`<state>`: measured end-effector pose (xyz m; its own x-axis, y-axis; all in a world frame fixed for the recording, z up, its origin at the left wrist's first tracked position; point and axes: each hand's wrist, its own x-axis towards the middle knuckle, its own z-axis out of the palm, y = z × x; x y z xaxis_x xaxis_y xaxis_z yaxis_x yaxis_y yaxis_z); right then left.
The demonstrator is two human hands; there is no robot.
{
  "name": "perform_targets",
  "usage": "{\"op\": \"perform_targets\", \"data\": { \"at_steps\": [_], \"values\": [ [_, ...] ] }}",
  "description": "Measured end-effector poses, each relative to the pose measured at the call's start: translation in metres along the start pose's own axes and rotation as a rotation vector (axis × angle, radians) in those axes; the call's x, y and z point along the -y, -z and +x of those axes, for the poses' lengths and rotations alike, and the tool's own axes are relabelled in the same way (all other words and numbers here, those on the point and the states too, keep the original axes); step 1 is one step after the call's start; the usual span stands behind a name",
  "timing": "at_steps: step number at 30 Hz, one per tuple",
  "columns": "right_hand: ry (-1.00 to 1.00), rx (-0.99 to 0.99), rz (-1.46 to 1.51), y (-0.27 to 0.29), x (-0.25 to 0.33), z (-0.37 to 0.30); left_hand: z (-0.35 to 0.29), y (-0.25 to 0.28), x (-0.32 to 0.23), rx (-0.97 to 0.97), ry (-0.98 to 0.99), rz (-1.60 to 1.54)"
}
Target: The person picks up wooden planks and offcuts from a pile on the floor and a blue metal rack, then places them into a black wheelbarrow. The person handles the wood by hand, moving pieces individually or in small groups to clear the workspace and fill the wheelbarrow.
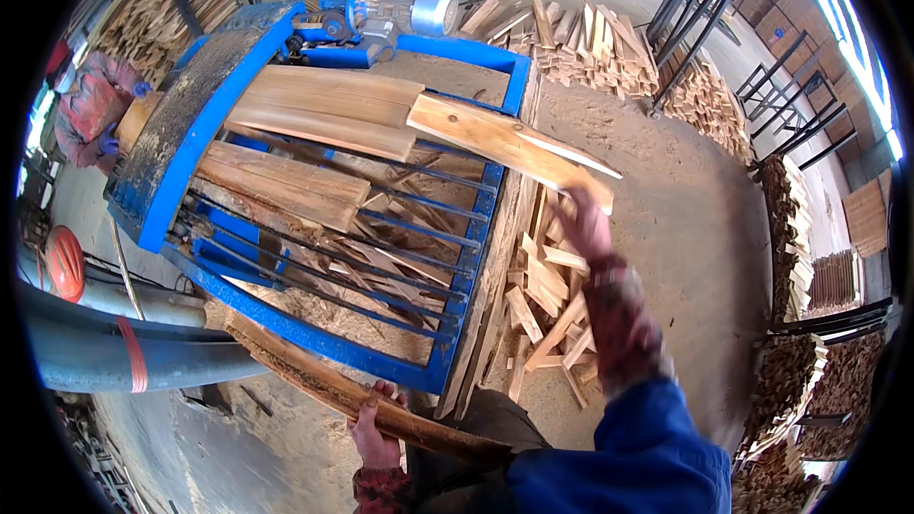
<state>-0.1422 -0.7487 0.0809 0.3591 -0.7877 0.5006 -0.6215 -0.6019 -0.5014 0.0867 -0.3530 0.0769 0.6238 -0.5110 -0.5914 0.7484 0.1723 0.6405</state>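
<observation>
My left hand (375,430) is closed round a long wooden slab with a dark bark edge (314,373), which slants along the near side of the blue machine frame. At the frame's right edge, my right hand (585,228), slightly blurred, grips the outer end of a pale wooden board (490,138). This board's other end rests at the frame beside a wide plank (328,105). A shorter plank (295,183) lies nearer me across the dark bars. A thin pale strip (569,150) runs along the far side of the gripped board.
Blue machine frame (333,347) has a motor (405,8) at its far side. Loose offcuts (552,314) lie below its right edge, with stacked wood (600,48) beyond. A person (90,109) with blue gloves stands at the left end. A grey pipe (181,357) runs near left.
</observation>
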Motion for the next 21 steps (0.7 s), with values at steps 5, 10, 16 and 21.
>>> {"op": "perform_targets", "data": {
  "at_steps": [5,10,16,21],
  "values": [
    [-0.279,0.176,-0.267,-0.049,-0.123,0.116,0.005,0.002,0.007,0.052,-0.003,0.169],
    [-0.395,0.51,-0.11,-0.09,-0.164,0.132,0.015,0.04,0.021,-0.076,0.007,0.189],
    [-0.486,0.375,-0.27,-0.06,-0.11,0.114,0.003,-0.006,0.008,-0.02,-0.03,0.027],
    [-0.405,0.339,-0.138,0.007,-0.11,0.054,0.006,-0.019,0.005,0.057,-0.014,0.023]
  ]
}}
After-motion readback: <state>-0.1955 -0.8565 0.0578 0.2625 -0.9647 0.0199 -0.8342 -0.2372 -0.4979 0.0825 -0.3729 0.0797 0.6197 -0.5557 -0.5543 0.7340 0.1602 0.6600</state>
